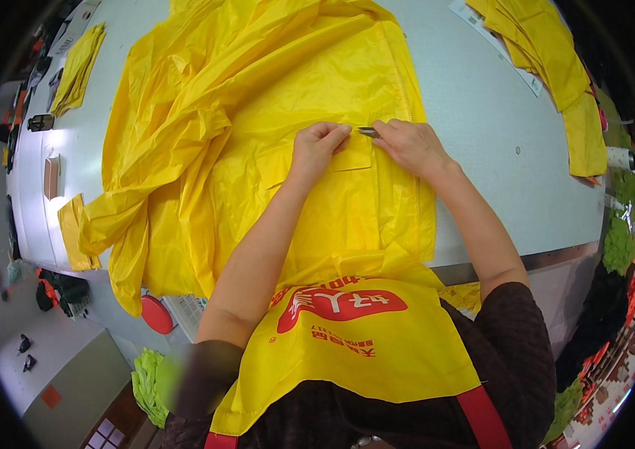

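A yellow raincoat-like garment (310, 82) of shiny thin fabric lies spread over the table, its left part bunched into folds. Across its near half runs a pocket flap (332, 170). Just above that flap my left hand (319, 150) is closed in a pinch; whatever sits between the fingertips is too small to make out. A short way to its right, my right hand (412, 146) grips small dark metal thread snips (368, 132), their tips pointing toward the left fingertips. The right palm hides most of the tool.
Folded yellow pieces (550, 52) lie at the table's far right, one hanging toward the edge. Another yellow stack (80, 67) is at the far left, near a small black object (40, 123) and a brown block (52, 177). A red round stool (156, 314) stands below the near edge.
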`<state>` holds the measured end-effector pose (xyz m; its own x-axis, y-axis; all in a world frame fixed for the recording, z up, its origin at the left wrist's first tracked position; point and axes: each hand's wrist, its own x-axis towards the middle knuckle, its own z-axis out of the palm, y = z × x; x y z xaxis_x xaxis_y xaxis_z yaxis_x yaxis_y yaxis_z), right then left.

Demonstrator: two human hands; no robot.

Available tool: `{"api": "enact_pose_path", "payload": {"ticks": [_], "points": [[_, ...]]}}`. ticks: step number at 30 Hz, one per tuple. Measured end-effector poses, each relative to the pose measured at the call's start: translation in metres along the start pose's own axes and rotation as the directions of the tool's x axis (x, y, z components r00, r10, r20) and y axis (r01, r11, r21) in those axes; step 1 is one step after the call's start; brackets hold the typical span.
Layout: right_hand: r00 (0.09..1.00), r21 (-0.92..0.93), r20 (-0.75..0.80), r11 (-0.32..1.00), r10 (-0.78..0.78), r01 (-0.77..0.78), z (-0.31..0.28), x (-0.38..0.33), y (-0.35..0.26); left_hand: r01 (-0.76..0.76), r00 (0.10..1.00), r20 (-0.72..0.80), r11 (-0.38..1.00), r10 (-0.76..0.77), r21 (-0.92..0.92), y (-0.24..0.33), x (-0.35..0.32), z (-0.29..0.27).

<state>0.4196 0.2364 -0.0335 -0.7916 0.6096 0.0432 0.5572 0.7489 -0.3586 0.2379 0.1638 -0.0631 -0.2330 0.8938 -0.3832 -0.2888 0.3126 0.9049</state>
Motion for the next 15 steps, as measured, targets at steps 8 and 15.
{"api": "enact_pose_path", "payload": {"ticks": [8, 15], "points": [[0.917, 0.327, -0.206, 0.908, 0.341, -0.264, -0.002, -0.013, 0.023, -0.054, 0.995, 0.09, 0.982, 0.038, 0.183, 0.026, -0.083, -0.045], [0.995, 0.339, -0.092, 0.941, 0.042, -0.008, 0.0, -0.028, -0.017, 0.679, 0.726, 0.134, 0.734, -0.675, 0.022, -0.019, -0.333, -0.238]]}}
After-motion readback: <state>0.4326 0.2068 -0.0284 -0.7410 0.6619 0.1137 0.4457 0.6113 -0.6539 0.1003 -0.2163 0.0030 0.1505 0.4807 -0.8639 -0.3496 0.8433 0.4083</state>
